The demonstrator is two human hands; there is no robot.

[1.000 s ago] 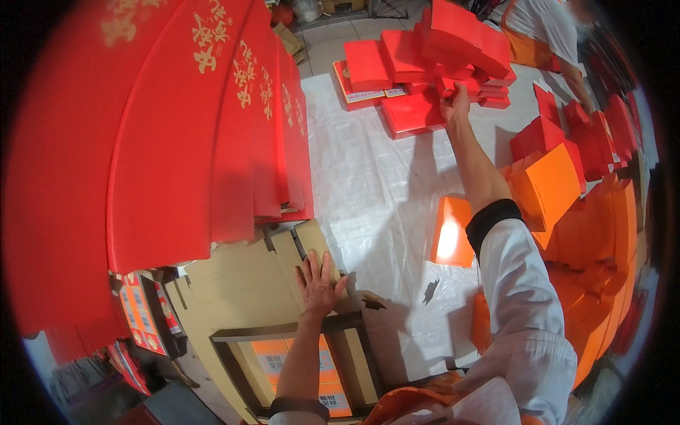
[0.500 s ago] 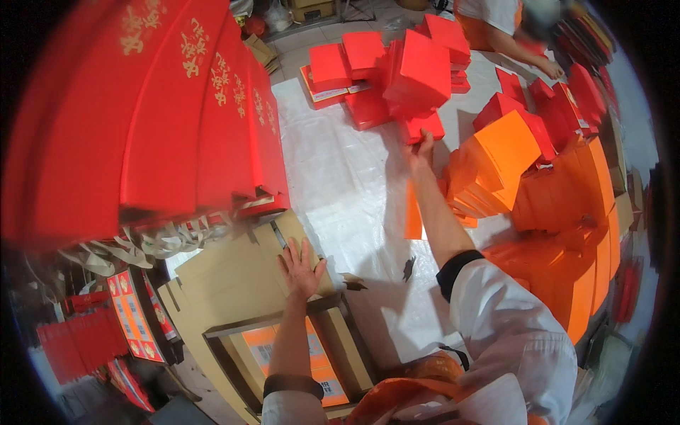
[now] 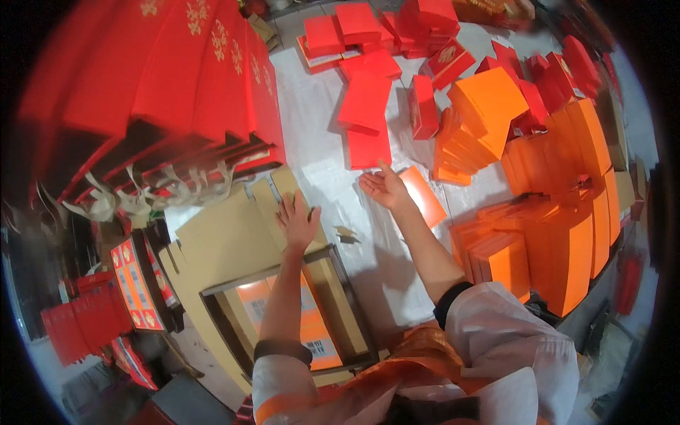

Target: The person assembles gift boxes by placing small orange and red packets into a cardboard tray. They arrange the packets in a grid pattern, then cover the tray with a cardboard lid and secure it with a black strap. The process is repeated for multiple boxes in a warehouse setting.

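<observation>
At lower centre, the left forearm [image 3: 283,297] partly hides orange packs [image 3: 319,322]. The left hand [image 3: 297,221] spreads, released, over brown cardboard [image 3: 219,237]. Mid-frame, the right hand [image 3: 384,188] is unclenched just below a red box [image 3: 369,149], partly covered by a second box [image 3: 365,103]; contact is unclear.

2 white sleeves [image 3: 503,322] (loosely creased) have dark cuffs [image 3: 450,301]; orange apron [image 3: 428,354].
</observation>
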